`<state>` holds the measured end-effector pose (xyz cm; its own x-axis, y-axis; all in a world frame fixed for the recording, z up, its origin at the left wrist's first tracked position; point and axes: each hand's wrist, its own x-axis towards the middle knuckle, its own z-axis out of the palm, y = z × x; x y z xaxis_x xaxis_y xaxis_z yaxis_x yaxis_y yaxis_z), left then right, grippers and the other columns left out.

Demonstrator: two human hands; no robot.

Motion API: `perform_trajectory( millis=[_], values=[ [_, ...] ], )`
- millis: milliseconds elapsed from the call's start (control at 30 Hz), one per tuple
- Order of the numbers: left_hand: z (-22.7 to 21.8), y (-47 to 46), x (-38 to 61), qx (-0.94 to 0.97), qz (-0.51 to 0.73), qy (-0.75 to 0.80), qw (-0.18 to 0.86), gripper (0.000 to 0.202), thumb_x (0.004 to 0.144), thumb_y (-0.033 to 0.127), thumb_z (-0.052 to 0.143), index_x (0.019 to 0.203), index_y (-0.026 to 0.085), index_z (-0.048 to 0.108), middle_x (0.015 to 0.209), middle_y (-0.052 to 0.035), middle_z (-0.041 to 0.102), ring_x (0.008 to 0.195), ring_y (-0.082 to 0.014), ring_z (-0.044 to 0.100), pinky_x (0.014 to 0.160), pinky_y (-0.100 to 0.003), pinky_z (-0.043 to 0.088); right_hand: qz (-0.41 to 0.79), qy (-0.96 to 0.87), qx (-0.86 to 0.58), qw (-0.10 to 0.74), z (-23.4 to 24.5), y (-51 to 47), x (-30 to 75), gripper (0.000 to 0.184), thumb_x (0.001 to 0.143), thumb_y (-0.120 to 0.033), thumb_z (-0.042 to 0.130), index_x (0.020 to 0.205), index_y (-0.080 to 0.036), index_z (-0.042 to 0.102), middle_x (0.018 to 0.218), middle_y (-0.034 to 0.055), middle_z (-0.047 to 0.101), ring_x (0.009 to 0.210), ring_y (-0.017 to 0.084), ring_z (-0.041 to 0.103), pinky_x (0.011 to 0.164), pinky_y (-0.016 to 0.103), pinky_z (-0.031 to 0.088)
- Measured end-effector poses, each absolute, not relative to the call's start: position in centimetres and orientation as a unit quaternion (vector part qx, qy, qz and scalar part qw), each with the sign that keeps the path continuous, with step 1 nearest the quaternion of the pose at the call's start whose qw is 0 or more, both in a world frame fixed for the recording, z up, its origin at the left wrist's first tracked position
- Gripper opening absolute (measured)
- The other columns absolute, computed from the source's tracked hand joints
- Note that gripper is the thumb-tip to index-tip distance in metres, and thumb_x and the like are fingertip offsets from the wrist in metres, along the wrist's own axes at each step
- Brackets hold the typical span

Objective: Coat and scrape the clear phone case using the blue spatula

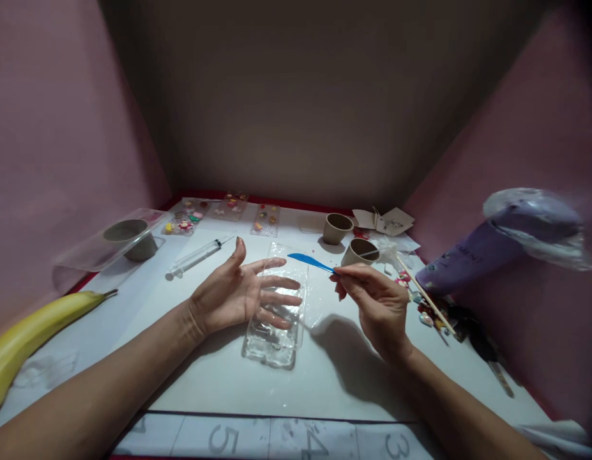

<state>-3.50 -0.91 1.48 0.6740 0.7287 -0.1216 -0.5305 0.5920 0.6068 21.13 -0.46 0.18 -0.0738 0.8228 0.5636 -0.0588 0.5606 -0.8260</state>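
Note:
My left hand [242,291] is held palm up with its fingers spread and nothing in it. It hovers over a clear, glossy phone case [269,351] lying on the white board, and hides part of it. Between the thumb and fingers of my right hand [377,306] is the handle of a small blue plastic knife [310,260]. The blade points left toward my left fingertips, apart from them. Wet-looking shiny spots show on the board around the case.
A syringe [195,259] lies to the left, near a banana [46,332]. Two cups, one [338,229] behind the other [360,252], stand at the back right. Small charms in clear trays [265,219] sit along the back. A purple bag [472,255] and a wooden stick [425,294] are right.

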Motion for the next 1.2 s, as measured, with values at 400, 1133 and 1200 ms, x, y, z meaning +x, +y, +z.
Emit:
perform_trajectory(
  millis=[400, 1133, 1200],
  values=[
    [1.6, -0.5, -3.9, 0.205, 0.474, 0.261, 0.816, 0.087, 0.087, 0.069, 0.035, 0.149, 0.009, 0.019, 0.133, -0.0312, 0.05, 0.121, -0.0451, 0.052, 0.094, -0.067, 0.04, 0.602, -0.613, -0.271, 0.434, 0.8, 0.1, 22.9, 0.011, 0.078, -0.029, 0.074, 0.081, -0.019, 0.077, 0.065, 0.0048, 0.069, 0.051, 0.01, 0.055, 0.044, 0.021, 0.043],
    [2.2, -0.7, -3.5, 0.163, 0.579, 0.238, 0.763, 0.088, 0.085, 0.07, 0.04, 0.149, 0.014, 0.019, 0.141, -0.0288, 0.043, 0.125, -0.0443, 0.049, 0.096, -0.064, 0.044, 0.607, -0.542, -0.34, 0.471, -0.6, -0.2, 21.6, 0.011, 0.076, -0.027, 0.076, 0.083, -0.018, 0.077, 0.07, 0.0062, 0.073, 0.054, 0.011, 0.06, 0.049, 0.021, 0.048],
    [2.2, -0.7, -3.5, 0.165, 0.58, 0.24, 0.761, 0.087, 0.085, 0.07, 0.04, 0.148, 0.014, 0.02, 0.141, -0.029, 0.044, 0.125, -0.0443, 0.049, 0.096, -0.064, 0.044, 0.608, -0.545, -0.337, 0.469, -0.6, -0.3, 21.6, 0.01, 0.076, -0.027, 0.076, 0.083, -0.019, 0.077, 0.07, 0.0061, 0.073, 0.054, 0.01, 0.06, 0.049, 0.021, 0.047]
  ],
)
